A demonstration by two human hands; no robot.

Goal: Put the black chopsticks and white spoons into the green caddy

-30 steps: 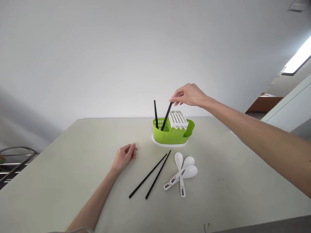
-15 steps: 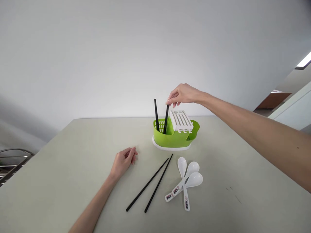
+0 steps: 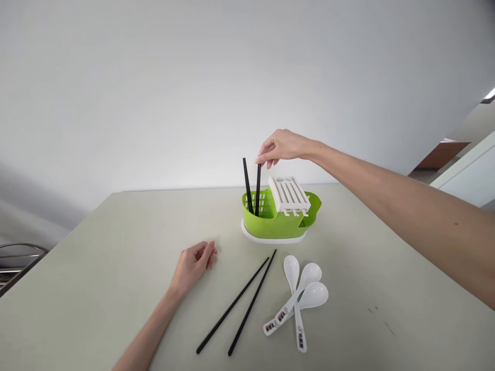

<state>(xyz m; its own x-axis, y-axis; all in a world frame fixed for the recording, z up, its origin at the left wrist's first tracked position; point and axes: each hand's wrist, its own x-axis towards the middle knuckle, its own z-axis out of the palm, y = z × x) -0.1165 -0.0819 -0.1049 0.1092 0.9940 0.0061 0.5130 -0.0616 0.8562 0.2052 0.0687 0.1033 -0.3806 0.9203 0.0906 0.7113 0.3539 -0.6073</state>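
Note:
My right hand [image 3: 276, 147] pinches the top of a black chopstick [image 3: 258, 189] that stands in the left compartment of a green cutlery holder [image 3: 270, 226]. Another black chopstick [image 3: 247, 183] leans in the same compartment, just left of it. The holder has a white slatted top [image 3: 289, 194] with small hooks and a white base. My left hand [image 3: 195, 263] rests on the table in a loose curl, with nothing seen in it. To its right, two black chopsticks lie on the table, a left one [image 3: 232, 306] and a right one [image 3: 252, 303], their thin ends close together.
Three white spoons [image 3: 315, 294] lie crossed over each other, right of the loose chopsticks. The pale table [image 3: 116, 257] meets a plain wall [image 3: 154, 103] behind the holder. A metal rack [image 3: 17, 263] stands beyond the table's left edge.
My right hand has moved a little left, bringing the chopstick more upright and nearer the other one in the holder. My left hand stays on the table. The view has shifted slightly.

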